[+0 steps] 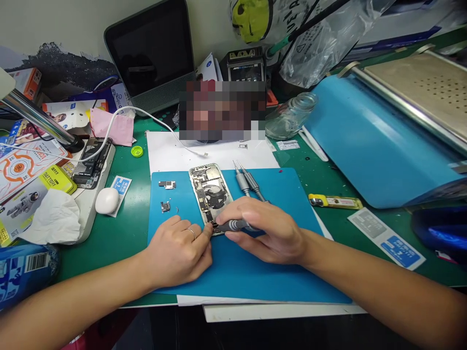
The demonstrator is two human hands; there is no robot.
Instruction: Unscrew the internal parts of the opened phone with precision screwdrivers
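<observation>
Head view: opened phone (204,187) on the blue mat (262,272), its inner parts exposed, standing lengthwise between the hands and the white paper (164,150).
Right hand (264,224): clamped on a gray screwdriver (236,225), its tip end over the phone's lower part (exact contact point too small to tell).
Left hand (184,250): fingers curled together, fingertip at the phone's lower left edge; cannot tell if it grips.
Loose parts: two small components (167,185), left of the phone.
Spare tools: two gray drivers (242,183), right of the phone.
Worktop (127,262): green, beneath mat and paper.
</observation>
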